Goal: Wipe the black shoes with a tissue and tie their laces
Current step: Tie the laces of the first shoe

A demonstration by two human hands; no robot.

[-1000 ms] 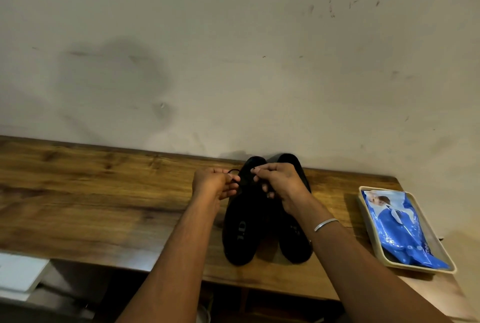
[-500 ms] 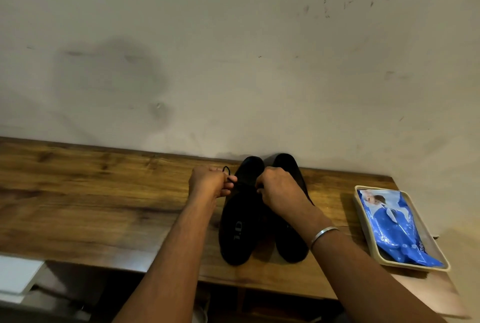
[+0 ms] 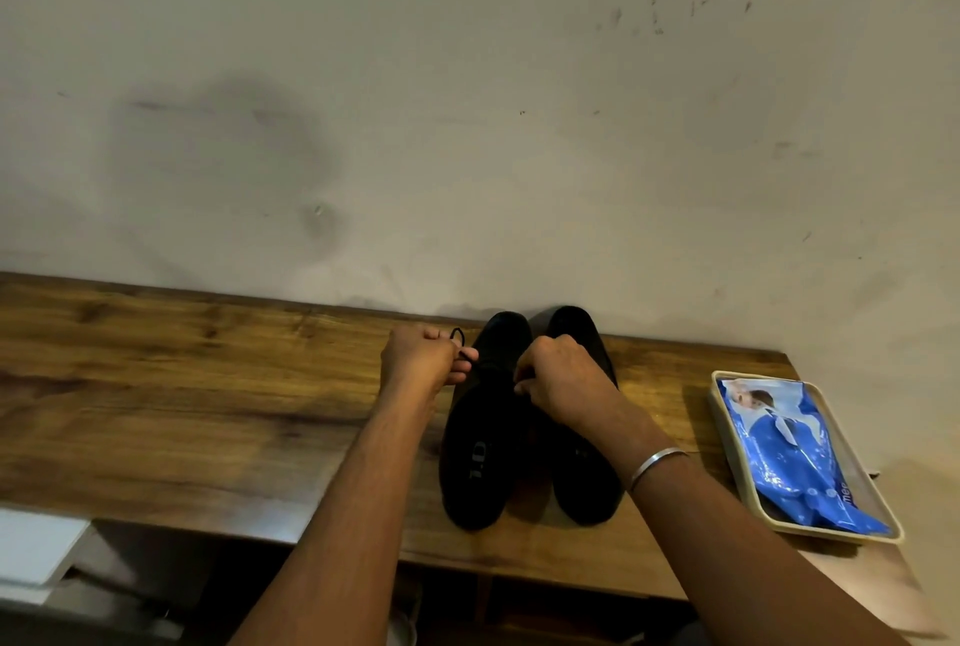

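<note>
The black shoes (image 3: 524,427) stand side by side on the desk (image 3: 208,411), toes at the wall (image 3: 467,99), and the lace (image 3: 460,341) of the left one runs out as a small loop pinched in the left grip (image 3: 423,359), just beside that shoe's throat. The right grip (image 3: 563,380) is clenched over the lacing between the two shoes, though what it holds is hidden under the fingers; a metal bangle (image 3: 655,466) circles that wrist. Well to the right of the right grip, a cream tray (image 3: 727,442) holds a blue tissue pack (image 3: 789,458).
</note>
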